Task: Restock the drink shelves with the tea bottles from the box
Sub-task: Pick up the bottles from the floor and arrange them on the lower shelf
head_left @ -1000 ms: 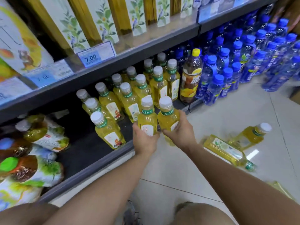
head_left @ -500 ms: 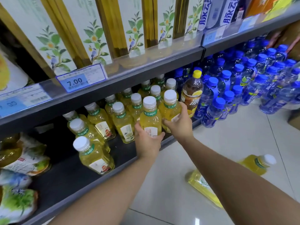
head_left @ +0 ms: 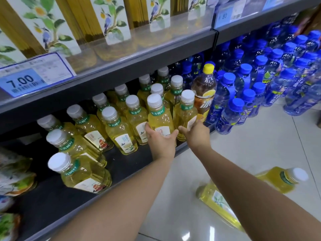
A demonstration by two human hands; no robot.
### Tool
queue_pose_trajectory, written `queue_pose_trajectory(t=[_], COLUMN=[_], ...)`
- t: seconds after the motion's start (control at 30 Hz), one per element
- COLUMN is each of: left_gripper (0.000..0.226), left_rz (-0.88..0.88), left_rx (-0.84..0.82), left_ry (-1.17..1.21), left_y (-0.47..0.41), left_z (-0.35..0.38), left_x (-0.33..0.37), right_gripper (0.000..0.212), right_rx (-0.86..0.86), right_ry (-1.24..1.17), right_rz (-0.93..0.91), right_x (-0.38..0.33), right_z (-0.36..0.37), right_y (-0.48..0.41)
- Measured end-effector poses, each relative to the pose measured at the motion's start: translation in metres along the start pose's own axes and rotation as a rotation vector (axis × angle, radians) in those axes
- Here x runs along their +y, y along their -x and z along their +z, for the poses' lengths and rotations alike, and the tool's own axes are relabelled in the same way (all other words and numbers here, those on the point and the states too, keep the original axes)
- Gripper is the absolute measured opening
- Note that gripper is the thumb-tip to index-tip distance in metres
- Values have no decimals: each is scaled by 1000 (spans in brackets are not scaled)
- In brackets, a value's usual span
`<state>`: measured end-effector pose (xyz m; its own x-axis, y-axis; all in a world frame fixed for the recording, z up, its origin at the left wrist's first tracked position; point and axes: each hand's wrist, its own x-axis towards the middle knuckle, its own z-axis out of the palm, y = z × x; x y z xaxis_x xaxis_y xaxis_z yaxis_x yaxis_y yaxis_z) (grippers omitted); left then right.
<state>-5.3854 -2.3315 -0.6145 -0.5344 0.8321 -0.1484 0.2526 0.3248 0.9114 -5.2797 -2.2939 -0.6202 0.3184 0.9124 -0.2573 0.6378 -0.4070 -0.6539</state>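
Where the dark bottom shelf (head_left: 121, 164) ran up to its front lip, my left hand (head_left: 161, 141) gripped a tea bottle (head_left: 159, 117) low on its body, with the thumb on the right side and the fingers wrapped round the left. The bottle stood upright with its white cap on. Just beside it on the right, my right hand (head_left: 196, 134) held a second tea bottle (head_left: 185, 113). The thumb reached across its front and the fingertips curled at the label on the far side. That bottle was upright too.

Both stood at the front of the shelf, at the right end of the stocked tea bottles (head_left: 119, 134), which filled rows running back and to the left under the upper shelf. A brown iced tea bottle (head_left: 205, 94) with a yellow cap stood just right of the second one, and past it were the blue-capped bottles (head_left: 243, 84), packed close.

Two more tea bottles (head_left: 284, 180) lay on their sides on the tile floor (head_left: 243, 153), near each other and partly hidden behind my right forearm. Above, a price tag (head_left: 26, 80) reading 7.00 sat on the upper shelf's edge, below cartons (head_left: 112, 20) printed with birds and leaves. Blurred packets (head_left: 13, 174) lay at the far left.
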Motion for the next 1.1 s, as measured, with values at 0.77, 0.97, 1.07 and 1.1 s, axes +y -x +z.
queue_pose_trajectory(t=[0.77, 0.97, 1.07, 1.1], left_gripper=[54, 62, 54, 50], left_rz=[-150, -49, 119, 165], left_rx=[-69, -266, -512, -607], left_ry=[-403, -499, -523, -524], left_y=[4, 55, 95, 107], left_z=[21, 5, -7, -10], left_x=[-16, -8, -4, -2], right_gripper=[19, 22, 26, 25], right_rx=[-222, -208, -198, -193], right_ry=[-423, -177, -55, -15], right_rz=[138, 78, 31, 20], right_x=[112, 128, 129, 131], right_z=[3, -39, -77, -91], right_y=[58, 101, 134, 146])
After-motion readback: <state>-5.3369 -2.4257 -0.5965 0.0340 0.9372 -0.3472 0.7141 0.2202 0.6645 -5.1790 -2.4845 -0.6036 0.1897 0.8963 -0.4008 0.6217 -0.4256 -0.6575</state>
